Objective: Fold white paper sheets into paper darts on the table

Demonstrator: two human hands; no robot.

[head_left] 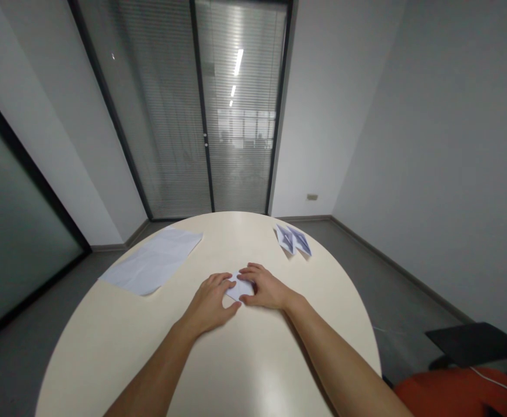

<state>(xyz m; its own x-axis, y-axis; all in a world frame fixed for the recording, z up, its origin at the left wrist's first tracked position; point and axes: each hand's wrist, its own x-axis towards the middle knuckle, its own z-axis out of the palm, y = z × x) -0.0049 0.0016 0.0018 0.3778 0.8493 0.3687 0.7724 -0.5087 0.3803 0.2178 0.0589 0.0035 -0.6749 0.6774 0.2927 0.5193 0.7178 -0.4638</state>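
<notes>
A small piece of folded white paper (237, 291) lies on the table between my two hands, partly covered by fingers. My left hand (210, 302) holds its left side, with curved fingers along the far edge and the thumb at the near corner. From the other side, my right hand (267, 288) grips the right part, its fingertips on top and its thumb near the front edge. The finer folds are too small to make out.
Sheets of white paper (153, 263) lie at the left of the round table (118, 347). Two folded paper pieces with dark blue-grey shapes (286, 238) stand at the back right. An orange chair (444, 394) is at the lower right, beyond the table's edge.
</notes>
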